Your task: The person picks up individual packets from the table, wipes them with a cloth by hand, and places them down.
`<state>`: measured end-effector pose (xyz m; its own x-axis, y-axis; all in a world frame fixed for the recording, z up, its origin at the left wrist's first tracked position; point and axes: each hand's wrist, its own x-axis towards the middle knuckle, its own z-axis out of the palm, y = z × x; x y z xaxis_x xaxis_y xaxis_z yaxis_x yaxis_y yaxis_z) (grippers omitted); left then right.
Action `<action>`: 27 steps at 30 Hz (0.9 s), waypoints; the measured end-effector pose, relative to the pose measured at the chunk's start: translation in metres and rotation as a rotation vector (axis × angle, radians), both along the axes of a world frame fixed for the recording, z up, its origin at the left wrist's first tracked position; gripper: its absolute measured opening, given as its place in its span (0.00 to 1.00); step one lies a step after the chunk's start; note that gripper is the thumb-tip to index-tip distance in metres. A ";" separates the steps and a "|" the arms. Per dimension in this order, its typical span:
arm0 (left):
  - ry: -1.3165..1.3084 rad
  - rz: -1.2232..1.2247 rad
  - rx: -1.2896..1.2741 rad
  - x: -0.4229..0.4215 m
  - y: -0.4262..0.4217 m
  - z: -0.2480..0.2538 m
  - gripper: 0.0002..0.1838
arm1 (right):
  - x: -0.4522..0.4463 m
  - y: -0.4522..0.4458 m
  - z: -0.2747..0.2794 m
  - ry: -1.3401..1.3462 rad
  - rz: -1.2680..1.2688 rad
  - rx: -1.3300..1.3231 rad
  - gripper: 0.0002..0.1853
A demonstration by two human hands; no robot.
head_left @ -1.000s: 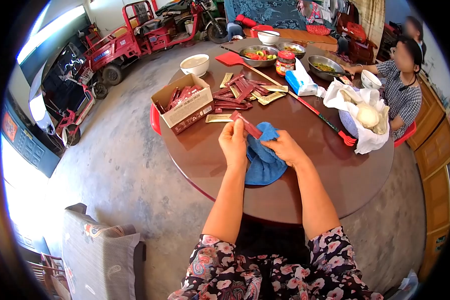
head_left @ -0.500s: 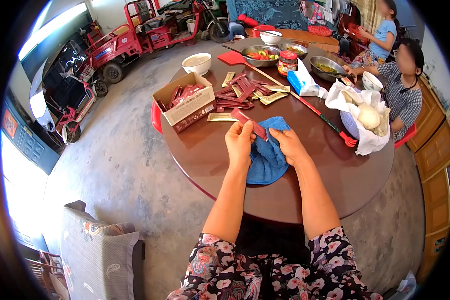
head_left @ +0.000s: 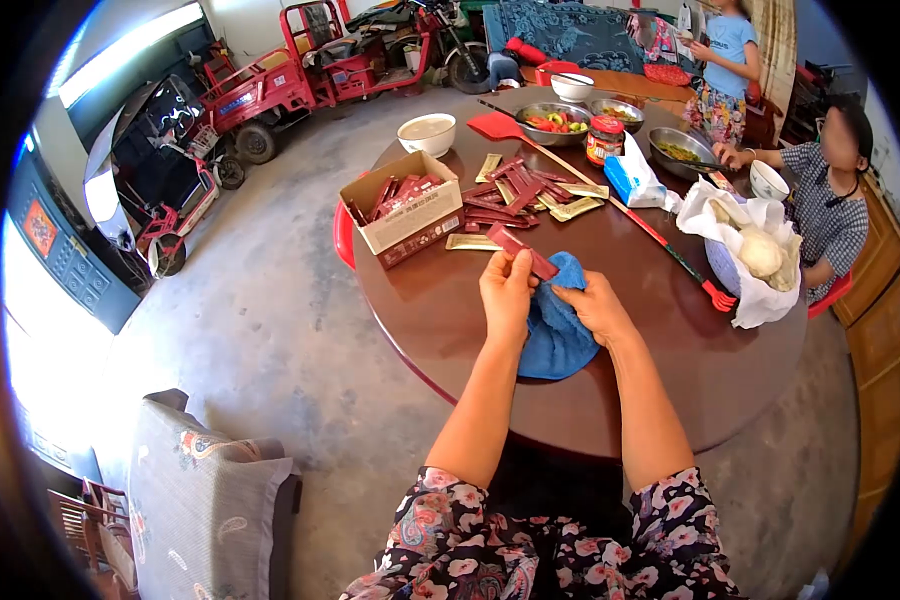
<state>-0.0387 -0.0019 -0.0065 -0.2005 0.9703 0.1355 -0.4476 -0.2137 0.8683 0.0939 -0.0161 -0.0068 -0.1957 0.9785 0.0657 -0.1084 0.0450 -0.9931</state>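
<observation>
The left hand (head_left: 507,295) still pinches a maroon sachet (head_left: 540,262) above the counter (head_left: 690,390); the right hand (head_left: 594,306) still grips a blue cloth (head_left: 558,347) by its end, so the handwork seems unbroken. Beyond lie a cardboard box (head_left: 412,220) and sachet pile (head_left: 518,190). Farther back, the blue-shirted person (head_left: 732,62) has moved away from the seated person (head_left: 832,215).

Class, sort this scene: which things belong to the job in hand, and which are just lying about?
Seem to belong:
red packet, in the left hand
blue cloth, in the right hand
loose packets, probably
open carton, probably

Seem just lying about:
red-lidded jar
tissue pack
metal bowls
red three-wheeler
</observation>
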 end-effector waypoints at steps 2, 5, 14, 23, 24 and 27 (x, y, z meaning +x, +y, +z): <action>0.080 -0.004 0.052 0.006 -0.004 0.003 0.03 | 0.000 0.001 -0.001 0.021 -0.028 0.001 0.05; 0.143 -0.042 0.095 0.006 -0.002 -0.003 0.02 | 0.003 0.002 -0.004 0.015 -0.036 -0.009 0.05; 0.050 0.044 0.164 0.001 0.002 -0.003 0.05 | 0.005 0.001 -0.001 0.069 -0.052 -0.078 0.11; 0.368 0.234 0.292 -0.010 -0.002 0.024 0.15 | 0.011 0.003 0.007 0.281 -0.094 -0.244 0.21; 0.609 0.405 0.386 -0.025 0.011 0.023 0.16 | 0.012 0.004 0.004 0.279 -0.083 -0.251 0.22; 1.013 0.666 0.586 -0.070 0.027 0.068 0.17 | 0.012 0.003 0.004 0.299 -0.063 -0.253 0.23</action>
<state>-0.1083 0.0254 0.0610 -0.1731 0.4767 0.8619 0.6656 -0.5884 0.4591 0.1058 -0.0136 -0.0023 -0.1437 0.9806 -0.1336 -0.3995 -0.1809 -0.8987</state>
